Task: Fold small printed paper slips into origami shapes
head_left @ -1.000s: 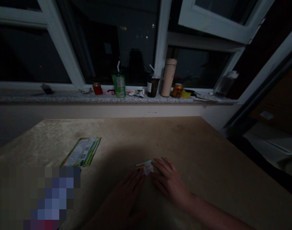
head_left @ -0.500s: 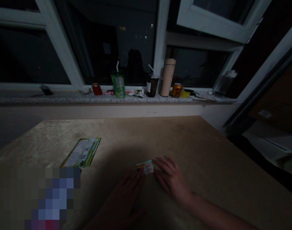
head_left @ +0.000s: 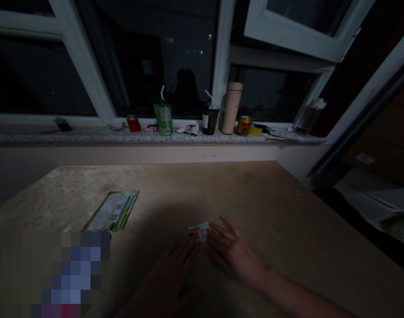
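Note:
A small folded piece of printed paper (head_left: 198,231), white with orange and red print, lies on the wooden table (head_left: 254,198). My right hand (head_left: 233,254) lies flat with its fingers stretched out, the fingertips resting on the paper's right edge. My left hand (head_left: 170,276) also lies flat in shadow, its fingertips touching the paper's lower left side. Neither hand grips anything.
A green printed leaflet (head_left: 112,211) lies on the table to the left. On the stone windowsill (head_left: 89,134) stand a green cup with a straw (head_left: 164,117), a dark cup (head_left: 210,119), a beige flask (head_left: 230,108), cans and scraps. The room is dim.
My right fingers have slid a little to the left onto the paper, covering more of its right side. The left hand has barely moved.

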`<state>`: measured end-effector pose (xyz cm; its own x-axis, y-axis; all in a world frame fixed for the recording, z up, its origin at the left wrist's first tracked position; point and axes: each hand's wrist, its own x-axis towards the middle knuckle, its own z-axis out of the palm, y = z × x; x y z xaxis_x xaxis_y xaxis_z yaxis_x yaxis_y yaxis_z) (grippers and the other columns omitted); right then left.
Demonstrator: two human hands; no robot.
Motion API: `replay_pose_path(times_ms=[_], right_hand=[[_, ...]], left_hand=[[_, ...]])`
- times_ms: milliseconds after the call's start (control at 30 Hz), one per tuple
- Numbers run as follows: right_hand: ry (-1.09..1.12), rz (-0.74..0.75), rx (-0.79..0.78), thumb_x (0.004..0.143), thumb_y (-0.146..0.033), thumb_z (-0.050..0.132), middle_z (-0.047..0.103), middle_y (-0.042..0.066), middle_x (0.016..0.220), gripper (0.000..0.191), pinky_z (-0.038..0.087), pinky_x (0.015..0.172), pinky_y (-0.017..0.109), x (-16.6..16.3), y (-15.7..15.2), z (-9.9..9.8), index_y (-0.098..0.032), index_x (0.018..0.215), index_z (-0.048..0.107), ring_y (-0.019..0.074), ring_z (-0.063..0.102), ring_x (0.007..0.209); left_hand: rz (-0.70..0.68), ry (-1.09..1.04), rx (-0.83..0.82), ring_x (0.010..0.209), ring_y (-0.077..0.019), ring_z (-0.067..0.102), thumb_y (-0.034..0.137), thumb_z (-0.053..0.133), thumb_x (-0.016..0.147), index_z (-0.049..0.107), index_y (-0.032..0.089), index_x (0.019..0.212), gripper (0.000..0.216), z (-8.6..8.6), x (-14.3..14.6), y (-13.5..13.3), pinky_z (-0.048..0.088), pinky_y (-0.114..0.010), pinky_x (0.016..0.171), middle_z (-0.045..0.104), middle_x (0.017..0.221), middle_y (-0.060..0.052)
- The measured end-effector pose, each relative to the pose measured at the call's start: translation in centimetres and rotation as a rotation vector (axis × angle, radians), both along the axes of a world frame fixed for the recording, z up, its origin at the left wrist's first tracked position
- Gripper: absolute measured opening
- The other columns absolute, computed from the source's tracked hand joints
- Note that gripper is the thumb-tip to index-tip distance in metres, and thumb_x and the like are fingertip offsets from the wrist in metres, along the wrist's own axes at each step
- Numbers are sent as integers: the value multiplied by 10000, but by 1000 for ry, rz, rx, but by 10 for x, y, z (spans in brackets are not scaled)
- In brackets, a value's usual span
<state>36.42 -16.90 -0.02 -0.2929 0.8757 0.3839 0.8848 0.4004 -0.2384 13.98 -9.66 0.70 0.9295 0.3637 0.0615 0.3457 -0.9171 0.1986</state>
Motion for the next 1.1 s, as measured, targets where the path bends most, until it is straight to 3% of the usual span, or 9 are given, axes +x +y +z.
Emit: replay_pose_path(times_ms=[200, 300, 400, 533, 733, 867, 967, 1100], right_hand=[[56, 16, 9, 937, -282, 478, 652, 51, 1188, 310, 106, 1164, 500, 0, 3, -3, -203, 1217, 584, 198, 518, 1202], [57, 33, -49, 934, -242, 465, 623, 49, 1238, 324, 115, 1157, 515, 3, 2, 1, -203, 1240, 564, 202, 503, 1219], [57, 49, -114, 927, -222, 457, 578, 55, 1298, 363, 130, 1153, 517, 5, 2, 6, -189, 1283, 527, 212, 444, 1275], [62, 41, -160, 931, -228, 443, 512, 54, 1368, 407, 134, 1150, 517, 5, 3, 8, -186, 1335, 470, 220, 367, 1328], [36, 48, -101, 910, -218, 474, 530, 77, 1341, 402, 207, 1121, 514, 4, 3, 7, -188, 1310, 488, 231, 411, 1282], [42, 28, -31, 895, -206, 501, 554, 114, 1286, 340, 367, 1025, 454, 2, 3, 5, -173, 1229, 558, 242, 477, 1194], [45, 11, 1, 892, -209, 508, 498, 144, 1338, 307, 453, 923, 407, 1, 3, 4, -167, 1185, 590, 253, 511, 1132], [18, 46, 1, 901, -199, 488, 430, 150, 1409, 294, 463, 919, 396, 1, 3, 3, -158, 1172, 597, 253, 516, 1139]], left_hand=[[12, -82, 28, 1348, -294, 301, 403, 564, 867, 325, 233, 1434, 639, 2, 3, 11, 287, -483, 1091, 345, 1483, -66], [159, -178, 69, 1277, -267, 420, 362, 492, 910, 362, 203, 1397, 529, 1, 11, 22, 362, -444, 1048, 462, 1400, -89], [286, -187, 144, 1285, -308, 406, 406, 452, 916, 387, 123, 1377, 544, 0, 21, 31, 358, -468, 1038, 438, 1408, -155], [268, -173, 143, 1261, -310, 433, 362, 473, 896, 532, 136, 1236, 413, -5, 31, 37, 315, -492, 1056, 496, 1360, -146], [261, -236, 106, 1212, -264, 478, 286, 439, 917, 461, 154, 1270, 378, -5, 32, 37, 365, -466, 1027, 529, 1315, -120], [194, -268, 79, 1176, -227, 506, 205, 422, 910, 476, 193, 1230, 325, -2, 33, 34, 358, -435, 1045, 575, 1248, -73], [158, -279, 62, 1141, -215, 528, 179, 420, 913, 490, 207, 1204, 301, -1, 33, 32, 406, -401, 1009, 596, 1205, -57], [114, -275, 84, 1164, -209, 504, 156, 417, 927, 493, 224, 1216, 307, 2, 34, 31, 400, -395, 1014, 593, 1220, -35]])
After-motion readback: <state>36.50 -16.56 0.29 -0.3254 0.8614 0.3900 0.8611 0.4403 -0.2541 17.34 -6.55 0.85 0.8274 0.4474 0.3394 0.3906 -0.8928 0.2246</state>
